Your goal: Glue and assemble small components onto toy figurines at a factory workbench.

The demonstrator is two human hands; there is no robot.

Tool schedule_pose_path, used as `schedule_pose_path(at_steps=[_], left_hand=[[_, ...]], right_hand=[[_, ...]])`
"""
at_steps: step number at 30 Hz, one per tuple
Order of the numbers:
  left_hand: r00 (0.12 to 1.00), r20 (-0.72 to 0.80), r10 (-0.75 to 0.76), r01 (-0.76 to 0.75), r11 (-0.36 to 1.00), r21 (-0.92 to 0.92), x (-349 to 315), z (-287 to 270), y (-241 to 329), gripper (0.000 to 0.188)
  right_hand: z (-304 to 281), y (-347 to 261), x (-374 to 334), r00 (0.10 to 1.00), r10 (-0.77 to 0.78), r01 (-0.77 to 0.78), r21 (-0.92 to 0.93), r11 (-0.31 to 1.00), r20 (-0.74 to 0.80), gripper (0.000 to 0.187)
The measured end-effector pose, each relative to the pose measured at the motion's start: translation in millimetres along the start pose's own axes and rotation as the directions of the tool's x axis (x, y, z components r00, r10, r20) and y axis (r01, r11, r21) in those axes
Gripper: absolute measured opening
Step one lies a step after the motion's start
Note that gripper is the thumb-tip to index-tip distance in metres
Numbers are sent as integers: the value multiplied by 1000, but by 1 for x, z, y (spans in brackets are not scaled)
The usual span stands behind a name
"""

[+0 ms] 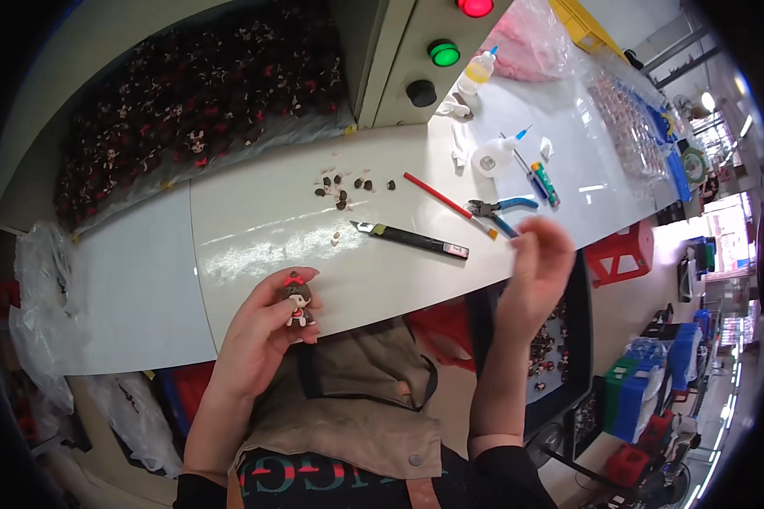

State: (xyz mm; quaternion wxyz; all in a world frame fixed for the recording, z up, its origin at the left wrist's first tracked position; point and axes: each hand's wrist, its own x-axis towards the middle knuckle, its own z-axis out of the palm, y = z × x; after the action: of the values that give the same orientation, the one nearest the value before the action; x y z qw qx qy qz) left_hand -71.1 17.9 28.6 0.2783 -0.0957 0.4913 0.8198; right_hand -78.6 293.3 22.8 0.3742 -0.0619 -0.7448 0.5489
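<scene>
My left hand [267, 327] is closed around a small toy figurine [296, 303] with a red bow on its dark head, held upright above the table's near edge. Beside the blue-handled pliers [486, 209], my right hand [539, 276] is raised with its fingers curled and smeared by motion. Whether it touches a plier handle cannot be made out. Between my hands lies a black utility knife [416, 241], its blade toward the left. A red-handled brush [440, 198] runs up to the pliers. Small dark and pale scraps [341, 195] are scattered farther back.
A large heap of similar figurines [204, 102] fills the recess at the back left. White squeeze bottle [492, 159], yellowish bottle [478, 70] and green tube [545, 183] stand or lie at the right. A panel with lit buttons [443, 53] rises behind; a dark tray [577, 339] sits lower right.
</scene>
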Motion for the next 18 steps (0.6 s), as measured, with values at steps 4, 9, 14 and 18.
schedule_pose_path(at_steps=[4, 9, 14, 18], left_hand=[[999, 48, 0, 7, 990, -140, -6, -1, -3, 40], [997, 70, -39, 55, 967, -249, -5, 5, -7, 39], [994, 107, 4, 29, 953, -301, -17, -6, -13, 40], [988, 143, 66, -38, 981, -188, -19, -13, -17, 41]], right_hand=[[-19, 47, 58, 1000, 10, -11, -153, 988, -9, 39], [-8, 92, 99, 957, 114, 2, -399, 917, 267, 53], [8, 86, 105, 867, 267, -25, -499, 866, 420, 39], [7, 84, 97, 873, 208, -41, -360, 932, 441, 35]])
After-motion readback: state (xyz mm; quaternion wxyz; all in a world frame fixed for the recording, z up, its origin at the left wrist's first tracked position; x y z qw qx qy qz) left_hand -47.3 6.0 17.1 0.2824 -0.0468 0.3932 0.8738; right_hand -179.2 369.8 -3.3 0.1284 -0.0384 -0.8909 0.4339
